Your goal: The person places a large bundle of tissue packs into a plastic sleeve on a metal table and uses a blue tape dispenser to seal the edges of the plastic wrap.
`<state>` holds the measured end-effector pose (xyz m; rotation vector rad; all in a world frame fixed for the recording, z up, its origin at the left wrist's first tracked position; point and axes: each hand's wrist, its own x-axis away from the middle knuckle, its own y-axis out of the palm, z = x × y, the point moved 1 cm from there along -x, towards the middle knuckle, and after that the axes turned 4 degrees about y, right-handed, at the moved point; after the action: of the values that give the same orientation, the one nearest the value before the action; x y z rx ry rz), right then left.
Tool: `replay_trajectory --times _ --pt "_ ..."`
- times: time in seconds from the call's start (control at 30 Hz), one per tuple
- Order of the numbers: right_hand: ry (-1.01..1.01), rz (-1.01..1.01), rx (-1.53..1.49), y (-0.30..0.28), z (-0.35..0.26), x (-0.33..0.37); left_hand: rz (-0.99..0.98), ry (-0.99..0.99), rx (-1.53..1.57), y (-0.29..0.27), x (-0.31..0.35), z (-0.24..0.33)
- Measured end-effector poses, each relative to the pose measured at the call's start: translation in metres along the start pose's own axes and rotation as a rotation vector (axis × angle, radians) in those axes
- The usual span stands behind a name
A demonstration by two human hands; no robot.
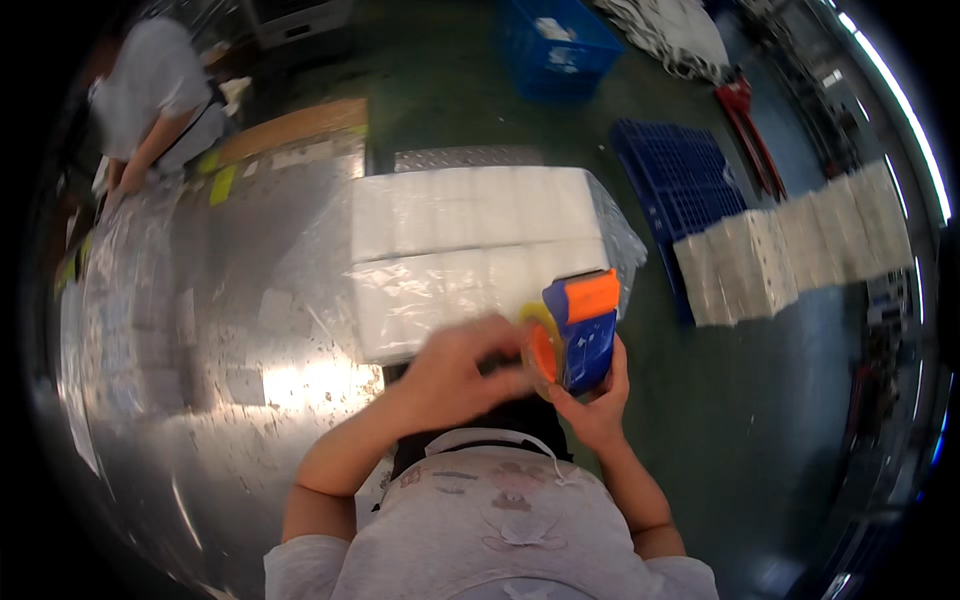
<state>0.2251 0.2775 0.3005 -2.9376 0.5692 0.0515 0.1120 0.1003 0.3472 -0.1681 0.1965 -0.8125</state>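
Head view | right hand [603,410] grip wrapped round tape dispenser [588,345], near white bundle [470,215] | left hand [460,368] blurred by the roll [543,350], hold I can't tell | seemingly readying tape | next calls for finding the tape's end

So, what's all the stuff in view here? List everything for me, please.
tape dispenser: 1, blue and orange, in the right hand
tape roll: 1, yellowish with orange hub, on the dispenser
wrapped bundle: 1, white under clear film, centre
metal table: 1, silver, left
brown board: 1, table's far edge
crate: 1, blue, top centre
pallet: 1, blue, upper right
pale packs: several, whitish, right
red equipment: 1, upper right
floor: green
light strips: several, white, right rim
co-worker: 1, pale top, upper left
Rim clutter: too blurred to count
left hand: 1, blurred, by the roll
right hand: 1, on the dispenser
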Motion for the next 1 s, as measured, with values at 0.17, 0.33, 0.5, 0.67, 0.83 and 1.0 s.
replay_trajectory --times 0.17,0.33,0.5,0.67,0.83,1.0 --pt "-0.241 0.081 0.494 -0.011 -0.01 0.02 -0.139 -0.142 0.095 0.005 -0.073 -0.024" --pt "-0.274 0.077 0.491 -0.015 -0.01 0.018 -0.435 -0.193 0.044 0.018 -0.103 -0.029" --pt "-0.257 0.086 0.467 -0.016 -0.008 0.01 -0.348 -0.139 -0.029 0.024 -0.114 -0.043" --pt "-0.168 0.025 0.566 -0.027 -0.022 0.002 -0.303 -0.045 -0.391 0.006 -0.143 -0.036" --pt "-0.046 0.005 0.785 -0.066 -0.005 0.041 -0.085 0.027 -0.706 -0.056 -0.211 -0.046" --pt "0.075 0.04 0.858 -0.08 0.023 0.073 -0.101 -0.04 -1.004 -0.11 -0.284 -0.093"
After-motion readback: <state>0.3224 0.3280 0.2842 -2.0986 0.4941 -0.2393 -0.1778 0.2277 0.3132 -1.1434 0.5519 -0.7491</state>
